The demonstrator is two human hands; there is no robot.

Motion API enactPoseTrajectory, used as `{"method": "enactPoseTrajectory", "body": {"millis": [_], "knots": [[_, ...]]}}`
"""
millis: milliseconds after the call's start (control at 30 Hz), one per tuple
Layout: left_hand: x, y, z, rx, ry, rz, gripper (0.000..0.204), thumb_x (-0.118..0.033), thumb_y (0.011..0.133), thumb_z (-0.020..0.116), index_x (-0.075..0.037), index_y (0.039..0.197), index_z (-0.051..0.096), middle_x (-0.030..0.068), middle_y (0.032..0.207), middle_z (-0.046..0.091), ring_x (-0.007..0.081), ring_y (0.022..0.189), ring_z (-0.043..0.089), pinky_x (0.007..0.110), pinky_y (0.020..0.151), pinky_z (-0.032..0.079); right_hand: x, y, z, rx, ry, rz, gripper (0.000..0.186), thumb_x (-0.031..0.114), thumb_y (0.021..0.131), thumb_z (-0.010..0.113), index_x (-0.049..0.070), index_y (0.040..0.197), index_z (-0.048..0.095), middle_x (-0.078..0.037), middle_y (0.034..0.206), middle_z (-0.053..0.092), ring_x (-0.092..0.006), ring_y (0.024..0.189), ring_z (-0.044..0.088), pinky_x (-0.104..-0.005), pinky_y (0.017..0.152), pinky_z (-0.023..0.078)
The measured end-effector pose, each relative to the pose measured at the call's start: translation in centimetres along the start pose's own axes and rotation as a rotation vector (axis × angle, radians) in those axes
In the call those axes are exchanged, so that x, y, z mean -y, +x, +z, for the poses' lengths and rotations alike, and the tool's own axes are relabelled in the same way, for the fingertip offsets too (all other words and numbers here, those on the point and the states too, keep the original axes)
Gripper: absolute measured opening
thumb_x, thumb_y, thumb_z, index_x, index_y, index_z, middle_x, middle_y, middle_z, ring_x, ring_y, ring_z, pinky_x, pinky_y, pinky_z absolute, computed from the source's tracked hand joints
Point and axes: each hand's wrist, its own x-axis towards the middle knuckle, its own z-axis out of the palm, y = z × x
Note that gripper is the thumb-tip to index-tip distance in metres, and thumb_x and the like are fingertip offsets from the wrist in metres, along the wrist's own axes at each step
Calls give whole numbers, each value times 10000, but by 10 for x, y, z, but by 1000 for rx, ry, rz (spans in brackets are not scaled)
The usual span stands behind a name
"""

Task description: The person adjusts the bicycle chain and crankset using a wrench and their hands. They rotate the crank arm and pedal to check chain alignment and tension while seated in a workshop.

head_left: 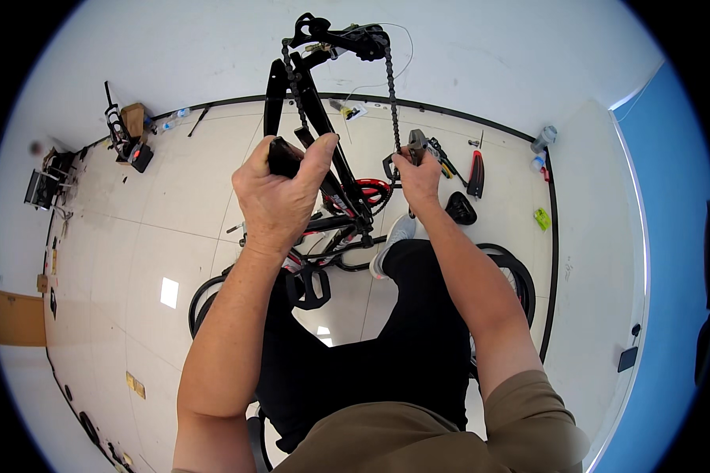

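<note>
Left hand (280,197) clamps the rigid, heavy bike frame (323,134), upended over the floor; right hand (418,177) pinches the limp, likely greasy chain (390,94) hanging from its upper end, best gripped by the links.

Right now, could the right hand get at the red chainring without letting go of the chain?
Probably not. The right hand grips the chain with a tool, and the red chainring sits lower left of it, partly behind the frame held by the left hand.
</note>
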Motion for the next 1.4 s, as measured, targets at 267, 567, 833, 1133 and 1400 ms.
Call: {"method": "enactPoseTrajectory", "body": {"millis": [267, 567, 833, 1133, 1400], "knots": [[-3, 0, 2, 5, -17, -14, 409, -258, 817, 867, -22, 654, 575, -10, 569, 573, 49, 540, 489, 237, 498, 408, -6, 3, -5, -32, 0, 13, 227, 111, 804, 734, -24, 983, 698, -56, 870, 697, -133, 773, 612, -303, 721, 505], [-3, -1, 3, -25, -35, 29, 384, -189, 826, 870, -34, 657, 562, -38, 582, 543, 38, 548, 437, 220, 498, 365, -34, -7, -11, 116, 173, 121, 225, 45, 791, 733, -12, 1006, 694, -63, 944, 703, -145, 871, 648, -295, 820, 526], [1, -3, 2, -44, -127, -32, 316, -109, 864, 834, -49, 725, 556, -38, 674, 579, 33, 628, 488, 195, 578, 403, -65, -8, -9, 184, 80, 217, 243, -25, 819, 648, -47, 1058, 690, -121, 1003, 728, -181, 932, 682, -318, 849, 536], [10, -7, -6, -62, -145, -51, 253, -59, 905, 776, -39, 778, 558, -20, 741, 573, 51, 657, 488, 203, 605, 410, -64, -8, -5, 255, 2, 298, 272, 81, 734, 718, -30, 981, 692, -45, 827, 649, -126, 743, 579, -289, 662, 471], [5, -3, -1, -114, -117, -89, 231, -137, 913, 787, -13, 838, 606, -16, 690, 570, 37, 563, 470, 192, 477, 370, -57, -12, -9, 235, 141, 372, 199, 99, 796, 760, -33, 936, 711, -78, 899, 718, -168, 852, 659, -298, 787, 518]]}}
